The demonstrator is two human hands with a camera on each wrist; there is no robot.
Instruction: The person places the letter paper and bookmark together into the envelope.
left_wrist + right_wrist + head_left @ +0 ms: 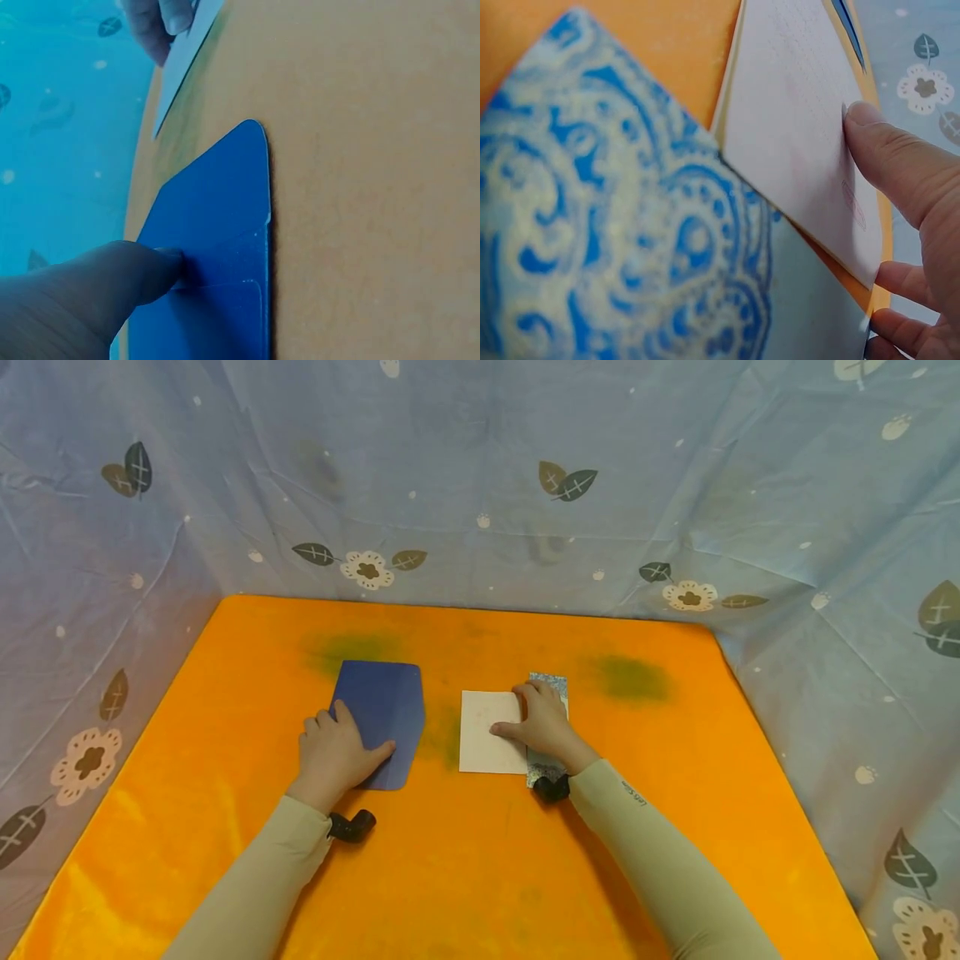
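Note:
A dark blue envelope (382,710) with its pointed flap spread open lies on the orange cloth. My left hand (337,756) rests on its left side, thumb pressing the surface; the left wrist view shows this thumb (142,274) beside the flap's crease. Right of the envelope is a blank-looking white card (487,735). My right hand (547,722) pinches its right edge, the thumb on its face and other fingers at the edge. A blue-and-white patterned card panel (630,225) lies along that edge, partly under my right hand. In the right wrist view the white card stands tilted beside it.
The table (450,877) wears a smooth orange cloth with a few greenish smudges. A pale blue printed curtain (480,485) hangs behind and on both sides. Black wrist devices (352,827) sit at both cuffs.

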